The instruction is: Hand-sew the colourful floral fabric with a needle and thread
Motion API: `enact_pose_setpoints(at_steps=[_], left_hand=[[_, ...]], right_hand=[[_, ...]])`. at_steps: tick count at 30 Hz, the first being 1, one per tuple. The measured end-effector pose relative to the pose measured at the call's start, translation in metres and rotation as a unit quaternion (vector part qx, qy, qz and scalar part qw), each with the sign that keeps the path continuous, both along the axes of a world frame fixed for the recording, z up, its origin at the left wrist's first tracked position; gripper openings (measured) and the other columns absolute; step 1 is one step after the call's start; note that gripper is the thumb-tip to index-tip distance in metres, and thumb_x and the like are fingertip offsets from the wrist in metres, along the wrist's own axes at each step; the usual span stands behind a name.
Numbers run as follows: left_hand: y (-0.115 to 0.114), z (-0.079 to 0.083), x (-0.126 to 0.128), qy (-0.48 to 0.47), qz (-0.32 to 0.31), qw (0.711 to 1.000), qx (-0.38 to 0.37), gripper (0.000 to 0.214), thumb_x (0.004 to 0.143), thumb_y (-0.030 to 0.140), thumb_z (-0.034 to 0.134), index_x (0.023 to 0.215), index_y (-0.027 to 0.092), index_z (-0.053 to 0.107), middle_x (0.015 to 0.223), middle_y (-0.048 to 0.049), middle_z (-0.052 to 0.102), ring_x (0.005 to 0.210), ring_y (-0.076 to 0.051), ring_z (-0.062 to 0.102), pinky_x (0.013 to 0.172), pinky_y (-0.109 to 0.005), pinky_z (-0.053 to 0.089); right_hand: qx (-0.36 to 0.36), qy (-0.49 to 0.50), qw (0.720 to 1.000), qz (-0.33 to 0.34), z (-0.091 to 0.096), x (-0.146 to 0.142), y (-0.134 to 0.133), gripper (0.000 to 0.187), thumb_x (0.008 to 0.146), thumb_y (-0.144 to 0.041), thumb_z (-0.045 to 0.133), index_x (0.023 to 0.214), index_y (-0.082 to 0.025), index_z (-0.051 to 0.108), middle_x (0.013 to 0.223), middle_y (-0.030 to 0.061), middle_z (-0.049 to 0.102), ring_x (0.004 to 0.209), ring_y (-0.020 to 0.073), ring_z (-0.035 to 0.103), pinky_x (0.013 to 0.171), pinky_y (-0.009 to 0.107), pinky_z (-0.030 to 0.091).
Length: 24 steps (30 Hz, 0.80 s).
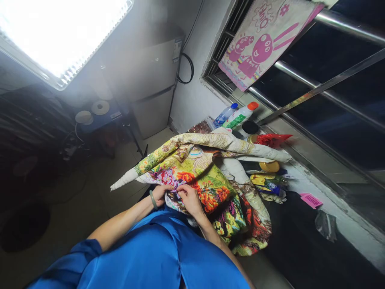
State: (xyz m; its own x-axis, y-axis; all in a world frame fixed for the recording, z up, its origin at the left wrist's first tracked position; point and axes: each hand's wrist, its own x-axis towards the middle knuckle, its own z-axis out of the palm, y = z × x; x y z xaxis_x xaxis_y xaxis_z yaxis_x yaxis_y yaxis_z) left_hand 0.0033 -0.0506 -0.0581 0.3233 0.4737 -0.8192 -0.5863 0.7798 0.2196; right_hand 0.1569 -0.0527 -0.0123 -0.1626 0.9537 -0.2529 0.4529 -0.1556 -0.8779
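Note:
A large embroidered cloth [207, 194], which looks like cross-stitch with orange, pink and purple flowers on yellow-green, lies bunched in front of me. Its far side is rolled into a long tube with pale ends. At the near left edge, my left hand [161, 194] grips the cloth, thumb on top and the other fingers mostly hidden; a green bangle [153, 200] circles that wrist. Close beside it, my right hand [190, 197] is closed in a pinch just over the flowers. Whatever sits between those fingertips is too small to make out.
Behind the cloth stand a blue-capped bottle [224, 116], an orange-capped white bottle [242, 116] and a gold-lidded jar [269, 166]. A barred window with a pink towel [255, 48] is at right. A bright lamp [60, 36] hangs upper left, before a fridge [153, 84].

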Motion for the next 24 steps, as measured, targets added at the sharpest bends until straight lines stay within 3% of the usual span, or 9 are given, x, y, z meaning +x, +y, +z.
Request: enact_pose_setpoints(at_steps=[8, 13, 16, 20, 22, 24], left_hand=[[0.001, 0.009, 0.001, 0.009, 0.006, 1.000, -0.002, 0.018, 0.055, 0.001, 0.081, 0.061, 0.011, 0.068, 0.056, -0.0053, 0.069, 0.052, -0.017, 0.063, 0.070, -0.033, 0.054], [0.001, 0.018, 0.002, 0.023, 0.016, 1.000, 0.003, 0.023, 0.049, -0.001, 0.083, 0.060, 0.013, 0.068, 0.056, -0.0051, 0.070, 0.060, -0.022, 0.068, 0.074, -0.036, 0.056], [0.000, 0.022, 0.004, 0.035, 0.032, 0.999, 0.019, 0.024, 0.047, -0.002, 0.083, 0.060, 0.013, 0.069, 0.055, -0.0046, 0.069, 0.061, -0.023, 0.069, 0.075, -0.037, 0.056], [-0.002, 0.024, 0.005, 0.056, 0.038, 0.996, 0.057, 0.024, 0.044, 0.000, 0.084, 0.061, 0.011, 0.071, 0.057, -0.0052, 0.070, 0.058, -0.022, 0.067, 0.072, -0.037, 0.055], [-0.002, 0.024, 0.004, 0.064, 0.039, 0.995, 0.070, 0.026, 0.042, 0.002, 0.086, 0.062, 0.011, 0.071, 0.059, -0.0057, 0.071, 0.058, -0.021, 0.067, 0.073, -0.037, 0.055], [-0.002, 0.024, 0.003, 0.071, 0.042, 0.993, 0.080, 0.030, 0.039, 0.002, 0.088, 0.064, 0.011, 0.072, 0.062, -0.0065, 0.073, 0.063, -0.023, 0.069, 0.076, -0.039, 0.055]], right_hand=[[-0.010, 0.000, 1.000, -0.015, -0.001, -0.004, 0.001, 0.013, 0.071, -0.024, 0.055, 0.065, -0.020, 0.065, 0.060, -0.0003, 0.062, 0.056, 0.0158, 0.054, 0.058, 0.026, 0.046], [-0.021, -0.017, 1.000, -0.014, 0.001, -0.005, 0.000, 0.012, 0.073, -0.021, 0.055, 0.066, -0.021, 0.066, 0.056, -0.0013, 0.062, 0.053, 0.0161, 0.057, 0.055, 0.025, 0.047], [-0.012, -0.065, 0.998, -0.016, 0.007, -0.007, 0.000, 0.014, 0.075, -0.016, 0.054, 0.072, -0.020, 0.067, 0.061, 0.0003, 0.066, 0.056, 0.0171, 0.061, 0.058, 0.026, 0.048], [0.058, -0.171, 0.984, 0.009, 0.017, -0.019, 0.000, 0.018, 0.084, -0.015, 0.053, 0.085, -0.021, 0.070, 0.078, 0.0053, 0.071, 0.070, 0.0186, 0.067, 0.067, 0.026, 0.049], [0.068, -0.218, 0.973, 0.024, 0.021, -0.029, 0.001, 0.016, 0.085, -0.016, 0.054, 0.081, -0.021, 0.069, 0.083, 0.0077, 0.070, 0.074, 0.0192, 0.066, 0.068, 0.026, 0.048], [0.066, -0.200, 0.977, 0.018, 0.027, -0.034, 0.007, 0.017, 0.085, -0.017, 0.055, 0.071, -0.021, 0.064, 0.081, 0.0078, 0.068, 0.073, 0.0188, 0.064, 0.066, 0.026, 0.048]])
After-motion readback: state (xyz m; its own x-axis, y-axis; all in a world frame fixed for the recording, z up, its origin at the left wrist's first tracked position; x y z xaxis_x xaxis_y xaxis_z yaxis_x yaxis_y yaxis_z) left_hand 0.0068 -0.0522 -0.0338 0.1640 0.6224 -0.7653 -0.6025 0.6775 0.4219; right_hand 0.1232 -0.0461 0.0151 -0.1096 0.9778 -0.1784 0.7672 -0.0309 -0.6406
